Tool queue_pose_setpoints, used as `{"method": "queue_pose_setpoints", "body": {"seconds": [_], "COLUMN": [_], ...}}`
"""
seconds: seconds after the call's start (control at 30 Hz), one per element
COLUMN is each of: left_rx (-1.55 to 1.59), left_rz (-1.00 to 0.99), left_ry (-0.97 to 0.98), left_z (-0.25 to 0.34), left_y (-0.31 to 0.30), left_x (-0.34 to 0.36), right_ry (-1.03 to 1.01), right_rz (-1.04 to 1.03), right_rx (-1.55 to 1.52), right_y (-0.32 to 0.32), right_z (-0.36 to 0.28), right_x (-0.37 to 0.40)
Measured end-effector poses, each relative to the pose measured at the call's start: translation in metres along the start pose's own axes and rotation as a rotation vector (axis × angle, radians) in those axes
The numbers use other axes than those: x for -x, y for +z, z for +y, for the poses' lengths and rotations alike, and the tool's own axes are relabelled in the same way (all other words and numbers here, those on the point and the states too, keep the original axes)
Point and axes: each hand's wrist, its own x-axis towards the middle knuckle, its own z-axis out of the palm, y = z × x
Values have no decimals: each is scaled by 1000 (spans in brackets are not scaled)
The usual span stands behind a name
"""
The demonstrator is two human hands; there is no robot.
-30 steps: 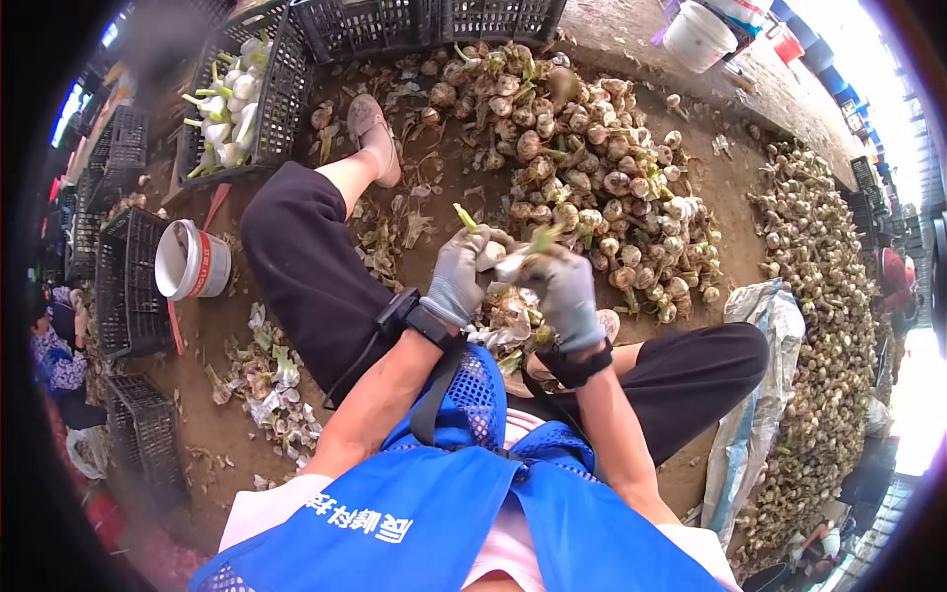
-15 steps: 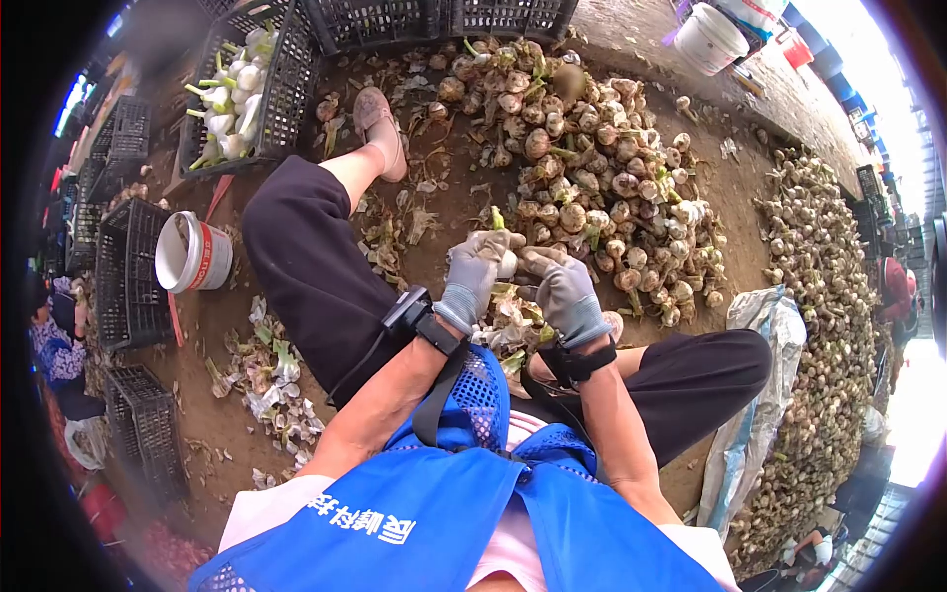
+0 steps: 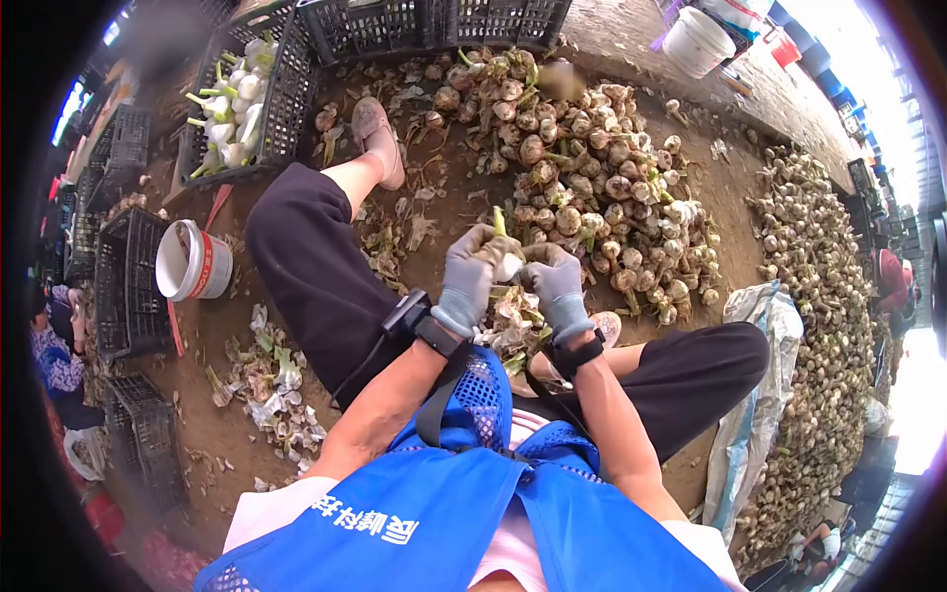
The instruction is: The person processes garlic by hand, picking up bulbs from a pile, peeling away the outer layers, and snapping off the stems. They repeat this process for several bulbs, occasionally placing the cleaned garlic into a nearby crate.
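Observation:
My gloved left hand is closed around a garlic bulb with a green stem stub pointing up. The bulb's visible side is white and bare of dirty skin. Right beside it, my gloved right hand has its fingers curled and its tips close against the bulb; whatever they pinch is hidden. Below both hands lies a heap of peeled skins between my legs. Just beyond them spreads a pile of unpeeled garlic bulbs.
A black crate at upper left holds white trimmed garlic. A white bucket stands left of my leg, near more black crates. On the right are a woven sack and a long garlic heap. Another person is at far left.
My right hand has shifted slightly left and turned, with its fingers more curled in beside the bulb. The left hand keeps its hold on the garlic, lifted slightly.

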Motion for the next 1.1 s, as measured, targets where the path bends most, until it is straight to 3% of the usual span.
{"method": "queue_pose_setpoints", "body": {"seconds": [0.03, 0.07, 0.1, 0.17, 0.2, 0.23, 0.3, 0.37, 0.5, 0.57, 0.6, 0.7, 0.77, 0.83, 0.87, 0.9, 1.03, 1.1], "left_rx": [220, 268, 350, 383, 589, 590, 781, 755, 446, 207, 250, 160, 140, 270, 499, 501, 266, -100], "left_rz": [12, -49, -86, -108, -119, -117, -122, -40, 21, 83, 95, 129, 142, 246, 225, 227, 291, 170], "left_ry": [-54, -105, -130, -52, -111, -111, -265, -320, -109, -61, -105, -49, -112, -86, -130, -131, -102, 126], "left_z": [5, 13, 17, 6, 3, 0, 0, -4, -15, -6, 7, -9, -10, -19, -25, -24, -12, -8], "left_y": [2, -3, -6, -13, -14, -15, -16, -13, -8, -10, -1, -2, -3, -4, -10, -9, 2, 4], "left_x": [-1, 0, -2, -9, -13, -13, -14, -18, -23, -23, -19, -24, -26, -29, -33, -34, -29, -26], "right_ry": [90, 4, 62, 130, 47, 49, -540, -542, -506, 195, 231, 192, 223, 230, 216, 218, 241, 138], "right_rz": [2, -47, -101, -329, -492, -494, -243, -2, -32, -140, -169, -152, -152, -176, -175, -176, -162, -80], "right_rx": [-82, 143, 97, 205, 330, 330, 797, 826, 596, -224, -350, -316, -326, -487, -553, -551, -468, -293], "right_y": [-5, -12, -10, -16, -18, -22, -28, -21, 0, 3, 2, 7, 5, 3, 1, 0, -1, 7], "right_z": [7, 14, 16, 17, 14, 9, -10, -44, -44, -50, -55, -39, -38, -31, -27, -25, -36, -47], "right_x": [-4, -3, 2, 10, 10, 12, 19, 25, 19, 17, 19, 12, 10, 5, 5, 6, 12, 15]}}
